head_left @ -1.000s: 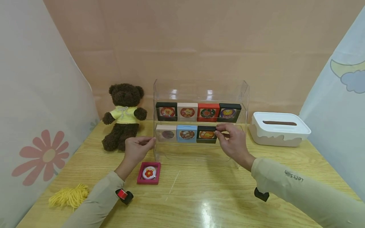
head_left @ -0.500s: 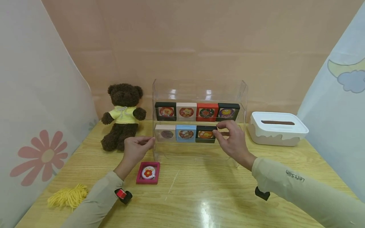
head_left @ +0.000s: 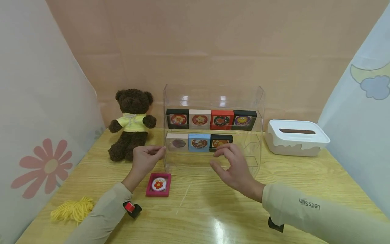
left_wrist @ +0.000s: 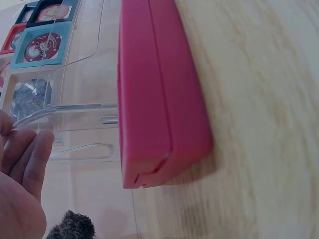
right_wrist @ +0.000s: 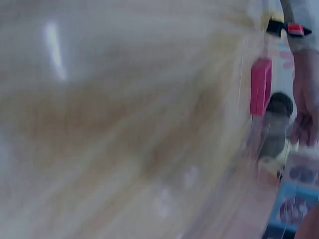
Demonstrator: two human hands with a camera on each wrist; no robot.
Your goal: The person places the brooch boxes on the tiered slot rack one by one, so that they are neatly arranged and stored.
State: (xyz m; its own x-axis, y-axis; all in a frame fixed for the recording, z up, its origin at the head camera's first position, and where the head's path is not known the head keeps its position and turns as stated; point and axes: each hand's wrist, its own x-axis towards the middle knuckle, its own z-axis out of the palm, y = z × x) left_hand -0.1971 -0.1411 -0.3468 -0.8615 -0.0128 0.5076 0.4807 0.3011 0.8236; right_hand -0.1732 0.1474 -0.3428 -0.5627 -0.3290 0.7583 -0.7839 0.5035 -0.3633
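In the head view, my left hand (head_left: pixel 145 162) pinches the left edge of a clear acrylic display rack (head_left: pixel 250 139). My right hand (head_left: pixel 236 169), fingers parted and bent with nothing between them, is in front of the rack's lower right, near a black square box (head_left: pixel 229 137) that it partly covers. Left of that box on the lower shelf stand a blue box (head_left: pixel 199 149) and a pale pink box (head_left: pixel 170 146). A magenta box (head_left: pixel 157 194) with a red-flower badge lies on the table by my left wrist. It looms large in the left wrist view (left_wrist: pixel 159 99).
Black, pale pink and red boxes (head_left: pixel 222 127) line the shelf above. A brown teddy bear (head_left: pixel 134 123) sits left of the rack, and a white tissue box (head_left: pixel 298 140) stands at right. Yellow yarn (head_left: pixel 73 209) lies at the table's front left.
My right hand has left the black box's right edge and moved left and toward me, fingers spreading wider. The black box stays on the shelf. My left hand keeps its place.
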